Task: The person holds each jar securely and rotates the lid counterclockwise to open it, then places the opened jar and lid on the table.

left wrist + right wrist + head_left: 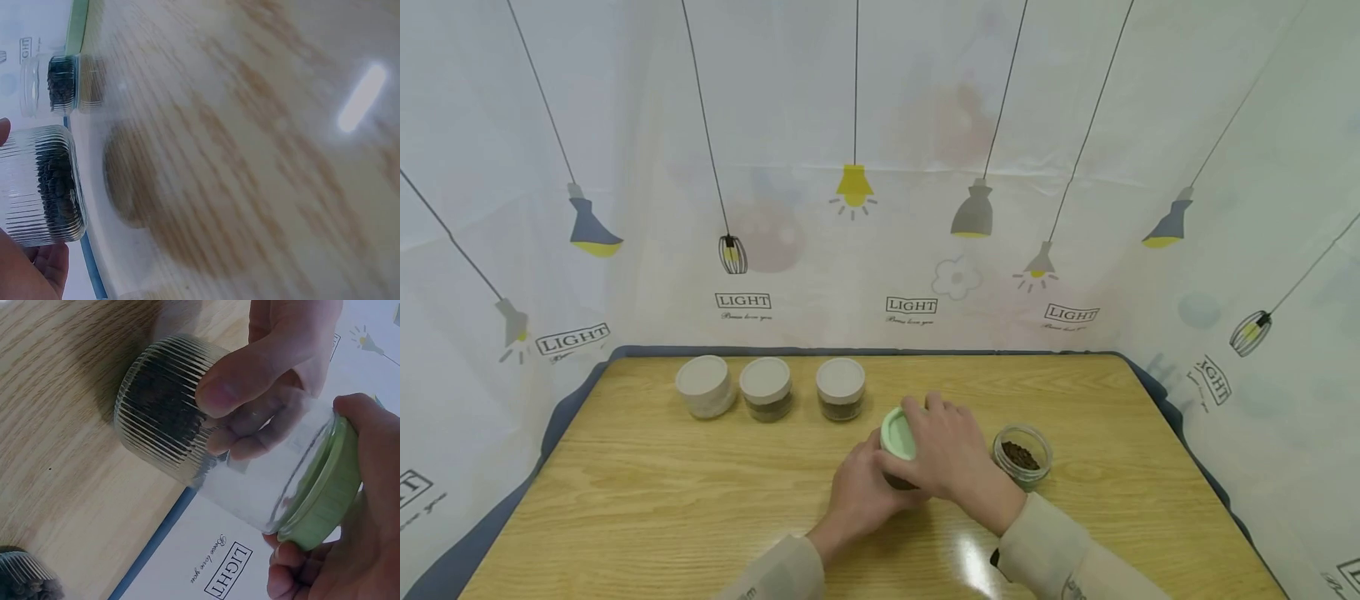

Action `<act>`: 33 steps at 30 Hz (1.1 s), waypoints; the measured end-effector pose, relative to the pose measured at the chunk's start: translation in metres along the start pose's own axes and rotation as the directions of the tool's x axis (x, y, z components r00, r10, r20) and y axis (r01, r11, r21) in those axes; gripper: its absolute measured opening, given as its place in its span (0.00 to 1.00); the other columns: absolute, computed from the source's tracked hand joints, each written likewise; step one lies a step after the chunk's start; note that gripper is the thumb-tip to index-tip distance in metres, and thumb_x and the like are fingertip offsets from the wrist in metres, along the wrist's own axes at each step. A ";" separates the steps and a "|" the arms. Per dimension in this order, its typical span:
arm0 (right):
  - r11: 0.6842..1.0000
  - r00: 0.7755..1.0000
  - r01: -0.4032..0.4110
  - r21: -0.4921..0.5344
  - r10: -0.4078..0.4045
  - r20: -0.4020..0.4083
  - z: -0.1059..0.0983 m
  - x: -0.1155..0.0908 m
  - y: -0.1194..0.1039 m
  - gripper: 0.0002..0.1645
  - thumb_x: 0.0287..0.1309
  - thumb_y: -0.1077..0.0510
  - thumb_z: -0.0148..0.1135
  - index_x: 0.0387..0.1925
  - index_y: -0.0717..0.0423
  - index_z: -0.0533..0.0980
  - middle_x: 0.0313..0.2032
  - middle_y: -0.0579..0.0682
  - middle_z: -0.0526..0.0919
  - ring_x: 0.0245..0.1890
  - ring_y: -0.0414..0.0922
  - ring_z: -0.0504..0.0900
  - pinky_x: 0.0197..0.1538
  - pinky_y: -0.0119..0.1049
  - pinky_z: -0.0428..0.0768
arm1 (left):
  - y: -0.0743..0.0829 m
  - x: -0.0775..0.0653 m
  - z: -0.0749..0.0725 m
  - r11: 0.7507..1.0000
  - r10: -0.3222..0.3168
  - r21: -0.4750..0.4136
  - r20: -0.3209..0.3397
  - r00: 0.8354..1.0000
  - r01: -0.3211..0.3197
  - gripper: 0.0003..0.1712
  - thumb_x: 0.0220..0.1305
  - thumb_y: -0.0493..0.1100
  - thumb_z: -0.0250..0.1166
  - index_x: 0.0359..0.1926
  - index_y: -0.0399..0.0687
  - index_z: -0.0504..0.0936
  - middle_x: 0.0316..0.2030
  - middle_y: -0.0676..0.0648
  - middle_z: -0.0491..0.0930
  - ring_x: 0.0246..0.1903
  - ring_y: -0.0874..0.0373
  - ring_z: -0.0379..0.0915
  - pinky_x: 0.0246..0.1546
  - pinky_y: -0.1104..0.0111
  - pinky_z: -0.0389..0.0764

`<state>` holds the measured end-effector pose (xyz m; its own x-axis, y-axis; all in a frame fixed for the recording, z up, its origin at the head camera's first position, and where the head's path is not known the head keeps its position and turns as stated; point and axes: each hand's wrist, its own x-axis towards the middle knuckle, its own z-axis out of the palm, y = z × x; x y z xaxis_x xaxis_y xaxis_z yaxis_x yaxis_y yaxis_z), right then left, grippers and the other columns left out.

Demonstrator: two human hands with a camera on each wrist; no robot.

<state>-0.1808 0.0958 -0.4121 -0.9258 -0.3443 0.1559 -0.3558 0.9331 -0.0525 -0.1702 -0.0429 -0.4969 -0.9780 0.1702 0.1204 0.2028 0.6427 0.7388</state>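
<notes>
My left hand (863,496) grips a ribbed clear glass jar (159,409) by its side. Dark granules fill the lower part of the jar, seen also in the left wrist view. From above, my right hand (947,446) holds a pale green lid (325,500) by its rim at the jar's mouth. In the right wrist view the lid sits slightly askew, with a narrow gap along one side. Just right of my hands stands an uncovered glass jar (1022,454) with dark brown pieces in the bottom.
Three white-lidded jars, a left one (703,386), a middle one (766,388) and a right one (840,387), line the back left of the wooden table (647,500). Behind the table hangs a white curtain (820,275) printed with lamps.
</notes>
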 end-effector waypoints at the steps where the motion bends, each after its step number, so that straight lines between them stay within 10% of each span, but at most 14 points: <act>1: 1.000 1.000 0.011 0.008 -0.011 0.000 0.000 0.000 0.001 0.48 0.47 0.19 0.53 0.55 0.50 0.72 0.39 0.55 0.76 0.36 0.50 0.77 0.45 0.48 0.78 | 0.000 0.000 0.000 1.000 -0.002 -0.003 0.004 1.000 0.002 0.55 0.38 0.65 0.77 0.67 0.50 0.68 0.53 0.49 0.80 0.51 0.52 0.76 0.52 0.54 0.78; 22: 0.949 0.953 0.297 0.105 -0.302 0.035 -0.011 -0.002 0.023 0.43 0.50 0.30 0.61 0.66 0.41 0.68 0.50 0.49 0.76 0.45 0.48 0.74 0.49 0.46 0.75 | -0.003 -0.004 -0.001 0.996 0.023 -0.082 0.062 0.998 -0.018 0.49 0.39 0.62 0.78 0.63 0.53 0.70 0.51 0.54 0.79 0.52 0.57 0.77 0.54 0.57 0.78; 33: 0.995 0.991 0.094 -0.045 -0.089 0.101 -0.022 -0.013 0.013 0.59 0.45 0.14 0.50 0.72 0.40 0.58 0.61 0.55 0.73 0.58 0.55 0.75 0.58 0.53 0.74 | -0.002 -0.004 0.000 0.996 0.006 -0.088 0.044 0.999 -0.002 0.53 0.38 0.62 0.79 0.65 0.50 0.69 0.53 0.51 0.80 0.54 0.54 0.76 0.56 0.55 0.77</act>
<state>-0.1706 0.1150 -0.3934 -0.8986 -0.4348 0.0590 -0.4351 0.9003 0.0071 -0.1669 -0.0451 -0.4992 -0.9737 0.2067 0.0957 0.1999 0.5741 0.7940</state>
